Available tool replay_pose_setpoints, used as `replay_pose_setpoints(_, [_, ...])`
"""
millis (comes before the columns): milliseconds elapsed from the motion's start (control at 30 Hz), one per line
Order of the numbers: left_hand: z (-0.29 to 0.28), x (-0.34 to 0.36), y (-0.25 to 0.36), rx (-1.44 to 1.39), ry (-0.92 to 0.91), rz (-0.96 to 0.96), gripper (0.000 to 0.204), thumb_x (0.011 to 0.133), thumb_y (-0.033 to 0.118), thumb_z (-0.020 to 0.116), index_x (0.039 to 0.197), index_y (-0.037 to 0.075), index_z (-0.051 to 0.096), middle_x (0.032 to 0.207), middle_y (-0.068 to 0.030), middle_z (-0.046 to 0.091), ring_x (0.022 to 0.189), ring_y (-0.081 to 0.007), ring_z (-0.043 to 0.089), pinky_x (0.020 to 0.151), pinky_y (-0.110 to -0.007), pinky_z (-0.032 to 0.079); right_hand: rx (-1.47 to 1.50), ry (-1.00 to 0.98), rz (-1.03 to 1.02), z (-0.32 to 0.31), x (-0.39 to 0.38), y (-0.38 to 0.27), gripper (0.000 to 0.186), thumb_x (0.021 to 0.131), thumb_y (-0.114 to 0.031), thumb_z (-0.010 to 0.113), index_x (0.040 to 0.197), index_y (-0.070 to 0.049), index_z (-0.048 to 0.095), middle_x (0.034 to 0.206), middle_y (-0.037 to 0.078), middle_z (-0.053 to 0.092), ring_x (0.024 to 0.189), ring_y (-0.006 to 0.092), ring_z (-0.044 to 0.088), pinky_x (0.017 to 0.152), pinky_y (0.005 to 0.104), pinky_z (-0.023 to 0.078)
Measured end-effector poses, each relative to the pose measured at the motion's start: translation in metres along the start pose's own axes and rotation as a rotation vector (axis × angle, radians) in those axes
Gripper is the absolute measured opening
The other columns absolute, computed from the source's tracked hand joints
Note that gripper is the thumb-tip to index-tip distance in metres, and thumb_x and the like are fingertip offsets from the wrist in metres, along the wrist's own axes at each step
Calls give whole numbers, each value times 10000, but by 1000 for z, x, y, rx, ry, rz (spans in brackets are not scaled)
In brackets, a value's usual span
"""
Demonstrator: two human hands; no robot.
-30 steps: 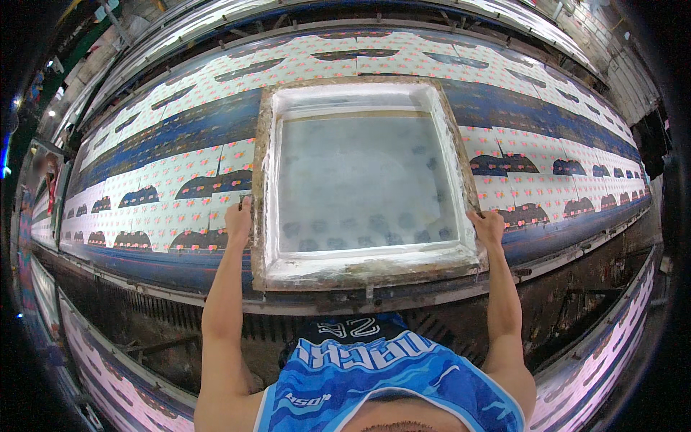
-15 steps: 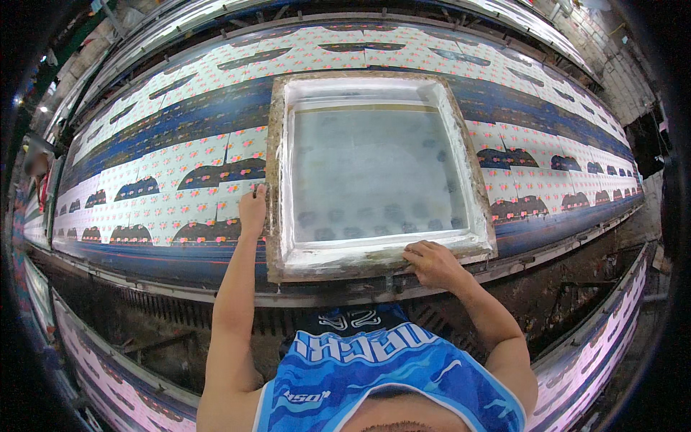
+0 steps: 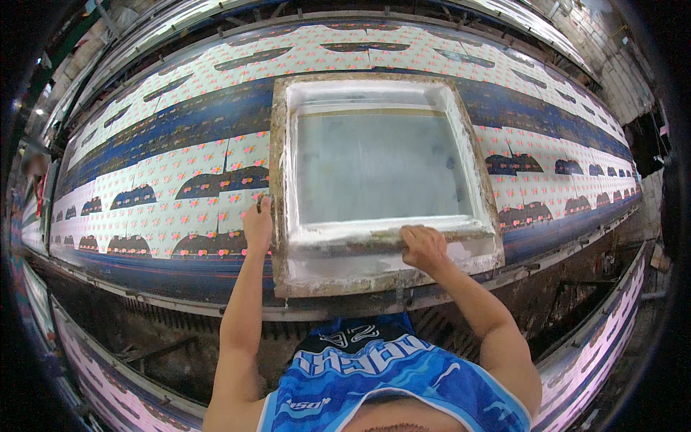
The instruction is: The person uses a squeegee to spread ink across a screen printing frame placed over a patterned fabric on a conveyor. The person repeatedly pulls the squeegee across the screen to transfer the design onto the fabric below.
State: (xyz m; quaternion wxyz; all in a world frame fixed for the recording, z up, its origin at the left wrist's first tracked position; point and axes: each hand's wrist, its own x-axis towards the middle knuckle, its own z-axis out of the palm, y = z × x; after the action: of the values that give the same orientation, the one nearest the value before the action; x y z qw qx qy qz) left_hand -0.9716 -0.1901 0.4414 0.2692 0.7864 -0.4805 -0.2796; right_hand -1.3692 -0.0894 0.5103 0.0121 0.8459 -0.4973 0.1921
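Observation:
A wooden printing screen (image 3: 497, 234), with white paint smeared round its inner rim, lies on the patterned cloth in front of me. My right hand (image 3: 425, 248) is closed on a long squeegee (image 3: 345, 243), which spans the screen's width near its close side. Pale mesh (image 3: 381, 169) shows beyond the squeegee, and a whitish strip of it on the near side. Just beside the screen's left edge, my left hand (image 3: 258, 227) is a closed fist. Something small and dark shows at its fingers, but I cannot make it out.
A long printing table (image 3: 165, 270) carries rows of white floral cloth (image 3: 162, 173) with dark curved gaps, parted by a dark blue band (image 3: 194, 115). A metal rail (image 3: 533, 270) edges its near side. More printed cloth (image 3: 586, 367) lies on a table behind me, lower right.
The squeegee has moved away from the screen's near edge with my right hand, baring a strip of mesh behind it. The screen appears slightly lower and further right in view.

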Motion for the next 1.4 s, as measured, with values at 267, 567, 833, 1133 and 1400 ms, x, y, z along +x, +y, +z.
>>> replay_pose_setpoints(267, [-7, -5, 10, 28, -13, -48, 525, 1003, 426, 540, 924, -83, 640, 899, -304, 649, 888, -476, 602, 797, -514, 441, -108, -92, 37, 61, 141, 117, 201, 666, -177, 719, 827, -77, 651, 793, 94, 659, 803, 293, 678, 701, 426, 573])
replay_pose_setpoints(567, [-3, -3, 9, 57, 25, -21, 478, 998, 365, 561, 860, -87, 632, 814, -290, 635, 791, -457, 603, 721, -494, 440, -70, -78, 76, 104, 266, 204, 275, 781, -350, 757, 849, -90, 704, 819, 145, 709, 812, 349, 695, 695, 476, 547])
replay_pose_setpoints(833, [-5, -6, 15, 40, 46, -8, 450, 996, 343, 582, 867, -85, 629, 791, -269, 636, 743, -421, 590, 709, -480, 438, -82, -268, 167, 63, 322, 218, 423, 801, -475, 766, 869, -58, 739, 800, 178, 723, 839, 366, 716, 746, 484, 547])
replay_pose_setpoints(1133, [1, -1, 0, -24, 37, -20, 448, 993, 348, 592, 877, -81, 640, 792, -262, 642, 733, -413, 586, 702, -469, 443, -62, -322, 220, 77, 303, 220, 410, 804, -467, 759, 909, -71, 742, 870, 178, 729, 888, 372, 708, 796, 486, 540])
replay_pose_setpoints(1400, [-2, -2, 6, 38, 26, -15, 536, 1001, 416, 543, 873, -95, 644, 832, -303, 648, 813, -476, 605, 735, -523, 434, -43, -337, 204, 47, 166, 128, 155, 754, -233, 720, 825, -96, 701, 836, 147, 703, 818, 365, 680, 727, 488, 526])
